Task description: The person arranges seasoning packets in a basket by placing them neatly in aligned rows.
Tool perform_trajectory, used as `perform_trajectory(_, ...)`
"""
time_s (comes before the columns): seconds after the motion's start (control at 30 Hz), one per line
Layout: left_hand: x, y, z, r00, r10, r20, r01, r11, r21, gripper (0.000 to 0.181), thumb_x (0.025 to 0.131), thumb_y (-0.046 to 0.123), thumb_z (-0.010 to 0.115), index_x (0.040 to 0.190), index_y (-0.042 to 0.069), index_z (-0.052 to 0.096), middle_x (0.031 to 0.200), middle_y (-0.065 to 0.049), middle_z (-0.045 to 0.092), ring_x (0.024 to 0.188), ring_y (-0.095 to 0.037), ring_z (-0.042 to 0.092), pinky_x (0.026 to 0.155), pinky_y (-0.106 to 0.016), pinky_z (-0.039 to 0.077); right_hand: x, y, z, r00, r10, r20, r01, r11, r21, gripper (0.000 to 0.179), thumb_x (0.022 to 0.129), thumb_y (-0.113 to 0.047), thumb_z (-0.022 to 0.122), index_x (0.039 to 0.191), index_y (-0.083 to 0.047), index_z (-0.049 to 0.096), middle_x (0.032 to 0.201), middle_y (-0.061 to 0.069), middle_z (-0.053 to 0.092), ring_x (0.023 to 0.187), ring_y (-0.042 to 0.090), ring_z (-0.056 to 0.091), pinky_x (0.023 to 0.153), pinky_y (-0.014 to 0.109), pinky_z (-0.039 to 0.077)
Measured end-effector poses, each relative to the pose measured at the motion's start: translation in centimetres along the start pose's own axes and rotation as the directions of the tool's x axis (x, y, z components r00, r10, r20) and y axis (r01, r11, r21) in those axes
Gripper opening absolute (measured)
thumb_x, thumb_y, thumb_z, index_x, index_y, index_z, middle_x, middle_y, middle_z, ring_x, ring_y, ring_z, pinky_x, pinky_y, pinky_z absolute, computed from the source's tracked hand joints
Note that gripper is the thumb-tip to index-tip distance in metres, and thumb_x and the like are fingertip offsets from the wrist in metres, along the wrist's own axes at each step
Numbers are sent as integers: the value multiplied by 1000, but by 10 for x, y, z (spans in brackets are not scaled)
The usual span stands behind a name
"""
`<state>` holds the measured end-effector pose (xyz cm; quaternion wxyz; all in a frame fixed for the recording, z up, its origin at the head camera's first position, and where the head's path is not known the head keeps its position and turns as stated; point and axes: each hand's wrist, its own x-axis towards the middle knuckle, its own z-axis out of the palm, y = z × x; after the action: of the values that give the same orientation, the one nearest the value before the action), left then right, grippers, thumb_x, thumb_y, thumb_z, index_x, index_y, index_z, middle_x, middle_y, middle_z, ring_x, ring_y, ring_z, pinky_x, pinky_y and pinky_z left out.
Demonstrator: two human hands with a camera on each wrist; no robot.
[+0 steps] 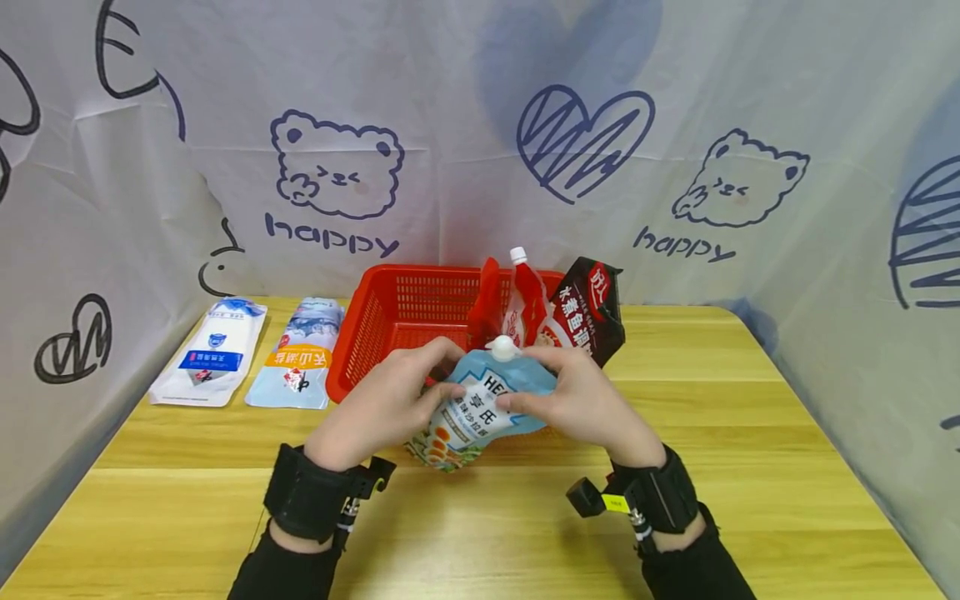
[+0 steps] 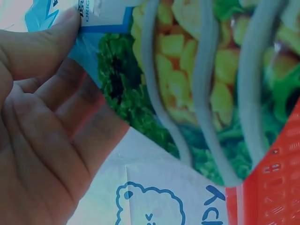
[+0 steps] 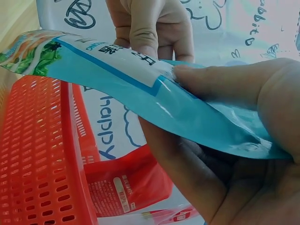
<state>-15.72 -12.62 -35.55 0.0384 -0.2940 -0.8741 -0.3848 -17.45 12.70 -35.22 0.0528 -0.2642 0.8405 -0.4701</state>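
Note:
A light blue spouted pouch of salad dressing (image 1: 487,404) with a white cap (image 1: 503,347) hangs tilted in front of the red basket, its lower end toward the left. My left hand (image 1: 390,402) pinches one side of it, thumb on the printed front and fingers behind. On the opposite side my right hand (image 1: 588,400) grips the upper part near the cap, thumb across the label. The left wrist view shows the pouch's salad picture (image 2: 183,79) up close. In the right wrist view the pouch (image 3: 122,89) appears nearly edge-on between both thumbs.
Behind the pouch, the red plastic basket (image 1: 352,333) holds a red pouch with a white cap (image 1: 527,292), another red packet (image 1: 486,300) and a black packet (image 1: 592,308) at its right end. Two salt bags, one white (image 1: 210,354), one blue-white (image 1: 300,354), lie left.

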Motion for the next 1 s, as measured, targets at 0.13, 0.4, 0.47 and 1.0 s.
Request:
perform_trajectory(0.13,-1,-2,-1,1000,21,-3,-21,1000,-18,29,95,5,75,118,9,58,104,-3,72,90,-13,70,82,-29,61,0,1,-2,999,8,32,-9,1000,21,42,93,-21,80,130,-3,70,111,9,73,95,25,65,79,36,61)
perform_trajectory(0.4,-2,-2,-4,1000,-5,-25,4,1000,-31,36,97,2,70,127,6,50,109,-8,69,94,-18,69,83,-33,62,-1,-1,-4,998,46,41,-52,985,162,59,92,-20,80,145,-6,57,126,14,68,105,31,66,87,39,61)
perform_trajectory(0.47,-2,-1,-4,999,-10,-36,8,999,-43,35,99,1,67,127,5,46,110,-10,68,96,-19,69,86,-36,62,-1,-1,-3,999,20,31,-26,978,208,61,91,-17,81,146,-8,55,129,14,68,107,31,67,89,41,61)
perform_trajectory(1.0,-1,0,-5,994,10,-111,-24,991,-132,39,101,0,64,132,3,40,123,-13,65,111,-24,66,94,-43,59,5,2,17,974,-179,-139,185,982,37,45,88,-8,84,130,-1,67,115,13,74,87,21,70,74,38,63)
